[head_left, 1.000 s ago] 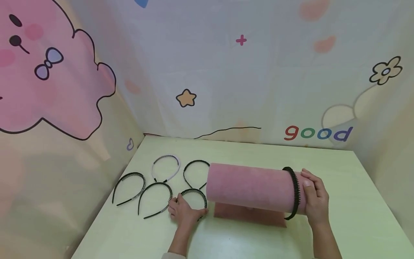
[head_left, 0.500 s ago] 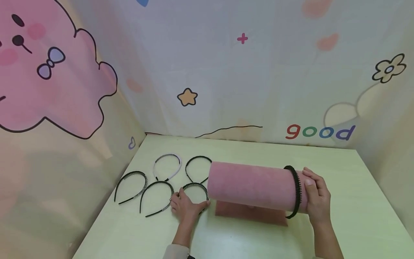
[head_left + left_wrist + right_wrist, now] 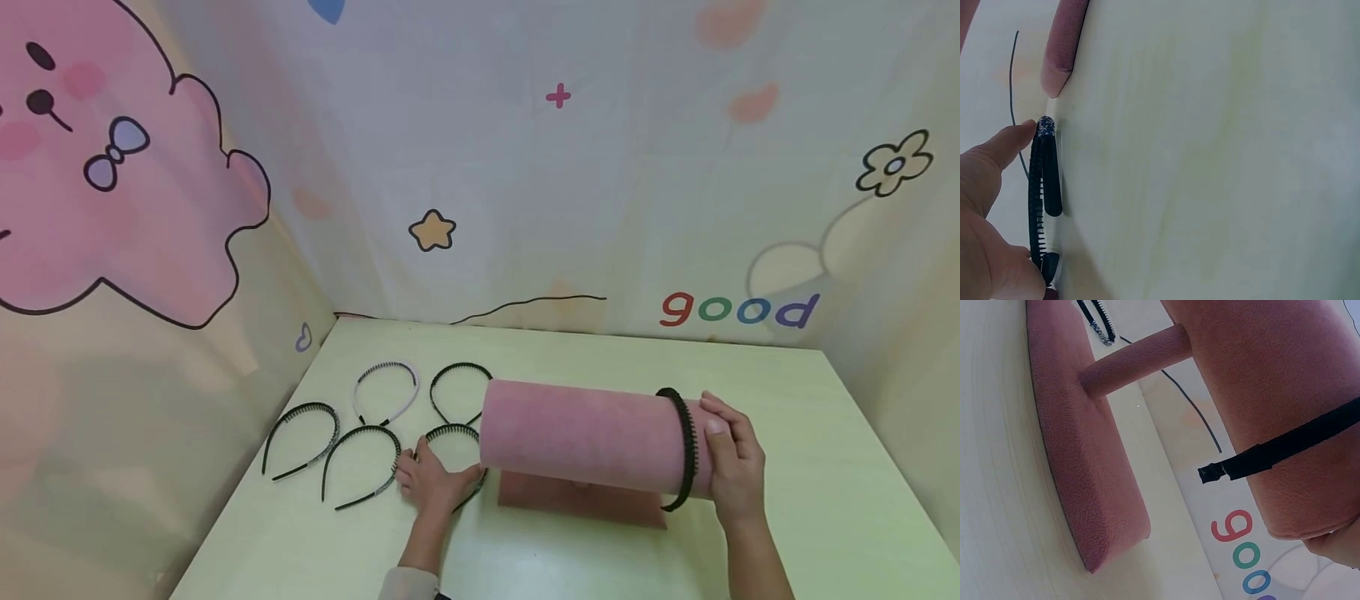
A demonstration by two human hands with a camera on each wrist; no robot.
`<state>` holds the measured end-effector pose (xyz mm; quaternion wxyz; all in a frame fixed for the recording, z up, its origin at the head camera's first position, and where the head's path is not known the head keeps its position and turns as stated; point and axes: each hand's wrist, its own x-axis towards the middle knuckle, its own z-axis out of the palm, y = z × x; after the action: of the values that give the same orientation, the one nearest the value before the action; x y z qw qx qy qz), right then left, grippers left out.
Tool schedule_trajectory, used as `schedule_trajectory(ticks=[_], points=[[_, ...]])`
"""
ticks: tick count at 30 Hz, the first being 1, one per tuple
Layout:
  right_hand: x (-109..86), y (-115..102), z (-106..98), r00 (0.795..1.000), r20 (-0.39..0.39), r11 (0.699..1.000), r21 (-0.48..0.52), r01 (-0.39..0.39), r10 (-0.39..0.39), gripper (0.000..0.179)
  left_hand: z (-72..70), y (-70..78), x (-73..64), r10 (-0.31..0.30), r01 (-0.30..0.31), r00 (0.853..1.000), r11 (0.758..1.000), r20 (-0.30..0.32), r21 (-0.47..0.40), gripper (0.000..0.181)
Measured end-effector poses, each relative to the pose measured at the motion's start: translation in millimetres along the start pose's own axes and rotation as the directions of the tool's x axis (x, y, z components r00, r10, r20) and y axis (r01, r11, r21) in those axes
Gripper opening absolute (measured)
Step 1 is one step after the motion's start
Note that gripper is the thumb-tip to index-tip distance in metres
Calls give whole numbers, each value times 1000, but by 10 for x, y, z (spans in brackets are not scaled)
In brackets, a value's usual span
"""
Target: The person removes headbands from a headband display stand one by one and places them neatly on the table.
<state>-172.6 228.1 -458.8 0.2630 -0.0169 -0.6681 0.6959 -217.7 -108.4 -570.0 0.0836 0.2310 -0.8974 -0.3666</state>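
On the table lies a black toothed headband (image 3: 452,428), with my left hand (image 3: 433,485) spread across it and holding it by its sides. The left wrist view shows my thumb against one edge of that headband (image 3: 1052,178); my other fingers are mostly hidden. To the right stands a pink plush headband holder (image 3: 577,433), a horizontal cylinder on a post (image 3: 1138,359) and flat base (image 3: 581,502). My right hand (image 3: 738,467) grips the cylinder's right end. Beside that hand, a thick black headband (image 3: 687,450) sits around the cylinder, its end sticking out below.
Several other headbands lie at the left: a lilac one (image 3: 416,392), a black one (image 3: 459,365) behind my left hand, partly hidden by the cylinder, another black one (image 3: 367,428) and a far-left black one (image 3: 306,406). A printed curtain (image 3: 510,183) borders the table's back.
My left hand has moved the headband it holds slightly away from me, and the black headband behind has shifted back a little. The right hand keeps its hold on the holder.
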Motion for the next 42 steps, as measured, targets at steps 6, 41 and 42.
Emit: schedule_trajectory(ticks=[6,41,42], points=[[9,9,1,1000,12,1000,-21,12,-11,29,-28,8,9,-1,2,1000,999,10,-40,113],[10,-4,1,1000,2,1000,-14,-10,10,27,-230,-69,-127,57,-69,996,976,-65,-205,98],[12,-1,0,1000,2,1000,-12,-13,13,27,-231,-49,-132,64,-76,996,975,-62,-209,98]])
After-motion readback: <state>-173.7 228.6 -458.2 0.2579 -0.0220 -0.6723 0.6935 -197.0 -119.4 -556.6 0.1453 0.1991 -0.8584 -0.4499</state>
